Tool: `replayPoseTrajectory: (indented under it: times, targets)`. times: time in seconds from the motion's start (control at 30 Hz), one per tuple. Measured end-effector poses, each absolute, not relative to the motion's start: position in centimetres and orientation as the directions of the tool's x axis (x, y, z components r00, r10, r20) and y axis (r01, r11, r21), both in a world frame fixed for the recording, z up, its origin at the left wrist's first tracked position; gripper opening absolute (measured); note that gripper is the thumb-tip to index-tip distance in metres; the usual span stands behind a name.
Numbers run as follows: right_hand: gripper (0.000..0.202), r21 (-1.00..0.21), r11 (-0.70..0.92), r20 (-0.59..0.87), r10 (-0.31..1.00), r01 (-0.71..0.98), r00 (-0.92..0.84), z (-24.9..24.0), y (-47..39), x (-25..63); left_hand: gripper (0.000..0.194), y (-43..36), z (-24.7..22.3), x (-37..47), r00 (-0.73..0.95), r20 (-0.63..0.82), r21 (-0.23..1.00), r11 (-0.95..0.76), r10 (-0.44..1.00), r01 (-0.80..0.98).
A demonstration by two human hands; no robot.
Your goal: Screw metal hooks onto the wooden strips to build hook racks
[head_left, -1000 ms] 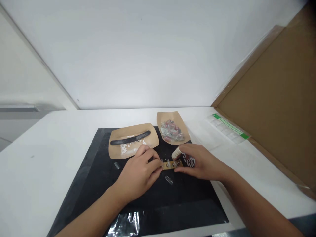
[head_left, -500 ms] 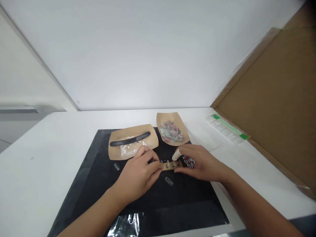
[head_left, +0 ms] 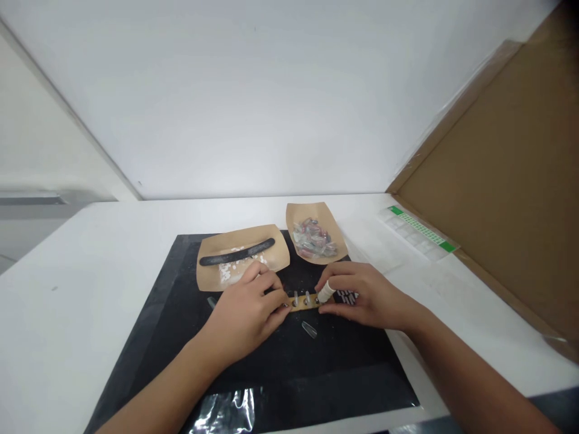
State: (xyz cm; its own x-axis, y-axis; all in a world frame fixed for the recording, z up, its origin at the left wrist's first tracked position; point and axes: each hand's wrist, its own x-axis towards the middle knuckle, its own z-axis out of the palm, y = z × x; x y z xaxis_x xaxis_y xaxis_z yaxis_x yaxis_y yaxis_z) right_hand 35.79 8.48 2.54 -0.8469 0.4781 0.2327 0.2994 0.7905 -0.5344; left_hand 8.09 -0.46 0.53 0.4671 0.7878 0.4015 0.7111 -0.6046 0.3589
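A narrow yellowish strip (head_left: 300, 305) with small round posts lies across the black mat, and short clear nail tips (head_left: 307, 298) stand up from it. My left hand (head_left: 251, 310) pinches the strip's left end with thumb and forefinger. At the right end my right hand (head_left: 362, 295) grips it, thumb on the near side, a finger with white wrapping (head_left: 326, 292) bent over the top. The fingers hide both ends of the strip. Just in front lies a loose clear nail tip (head_left: 309, 329). Another nail tip (head_left: 211, 302) is partly behind my left hand.
Behind my left hand, a brown paper tray (head_left: 208, 280) holds a dark nail file (head_left: 237, 255) and white bits. Another paper tray (head_left: 312, 211) holds many clear and reddish pieces. A clear case with a green label (head_left: 418, 229) lies by the cardboard (head_left: 506, 181) at right.
My left hand and the strip have shifted slightly left. The wrapped finger of my right hand has come down closer to the strip's right end, while that hand has stayed nearly in place.
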Motion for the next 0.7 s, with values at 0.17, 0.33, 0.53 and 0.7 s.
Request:
replayPoseTrajectory:
  times: [0.17,0.33,0.53,0.7]
  targets:
    - [0.021,-0.520,0.777,0.193,0.512,0.355,-0.837,2.6,8.4,36.0,0.011,-0.4,0.5,8.2,0.465,0.417,0.368,-0.613,0.781,0.699]
    - [0.023,-0.559,0.724,0.169,0.577,0.405,-0.799,2.6,8.3,36.0,0.012,-0.5,0.3,8.3,0.470,0.392,0.366,-0.603,0.791,0.709]
    - [0.023,-0.547,0.733,0.204,0.586,0.405,-0.784,3.3,8.6,36.4,0.012,-0.5,0.2,8.3,0.470,0.386,0.366,-0.600,0.794,0.712]
    - [0.023,-0.559,0.732,0.194,0.573,0.390,-0.796,4.1,9.3,37.3,0.011,-0.5,0.1,8.3,0.470,0.380,0.375,-0.597,0.797,0.709]
